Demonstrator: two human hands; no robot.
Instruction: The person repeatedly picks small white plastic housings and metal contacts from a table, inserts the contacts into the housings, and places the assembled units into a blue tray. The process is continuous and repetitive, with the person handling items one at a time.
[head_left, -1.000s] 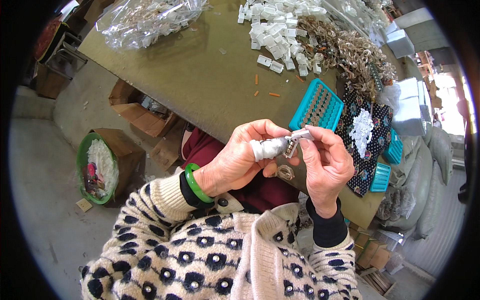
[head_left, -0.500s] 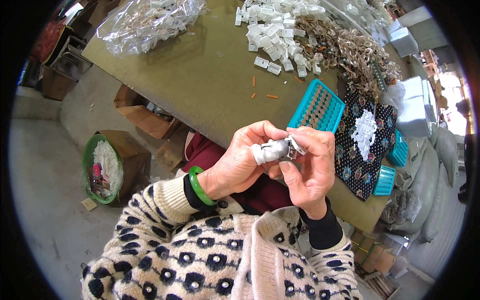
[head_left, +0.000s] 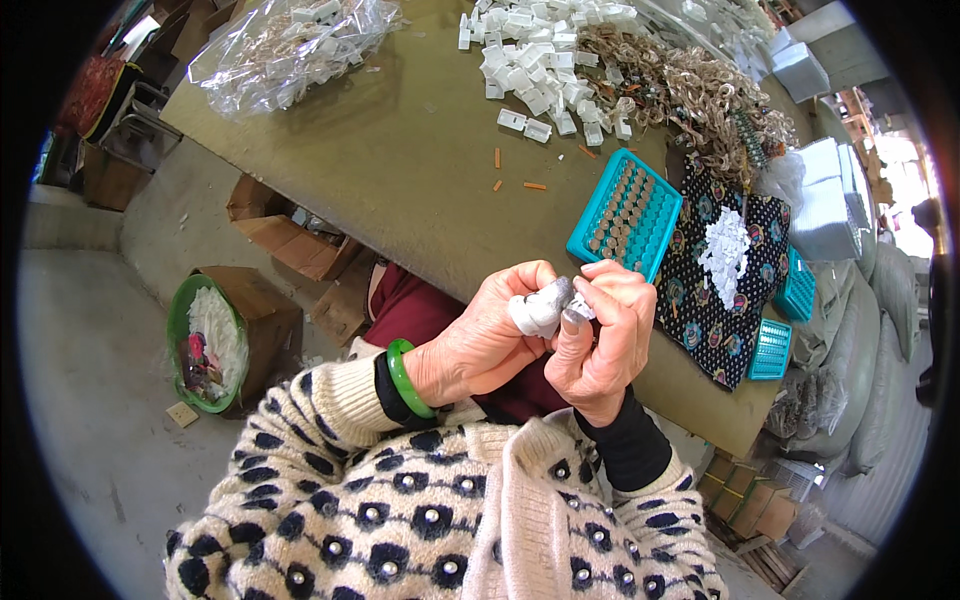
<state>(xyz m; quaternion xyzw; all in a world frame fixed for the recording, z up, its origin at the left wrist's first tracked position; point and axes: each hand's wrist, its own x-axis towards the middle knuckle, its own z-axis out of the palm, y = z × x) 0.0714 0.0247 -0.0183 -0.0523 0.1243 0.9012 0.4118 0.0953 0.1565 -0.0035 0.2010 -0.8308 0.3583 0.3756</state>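
Observation:
My left hand, with a green bangle at its wrist, is closed in a pinch in front of my body. Its thumb seems wrapped in a white covering with a grey, dirty tip. Against that tip my right hand is closed on a small white plastic piece. Both hands' fingertips meet at this piece and hide most of it. Just beyond them on the table stands a teal tray holding rows of small round brownish pieces.
White plastic boxes are heaped at the far side of the olive table, beside tangled beige cords. White bits lie on a patterned dark cloth at right. A clear bag sits far left; a green basin is on the floor.
My right hand has shifted slightly left, its fingers drawn tighter around the white piece, which shows less. The wrapped thumb tip has tilted upward. The view has shifted slightly.

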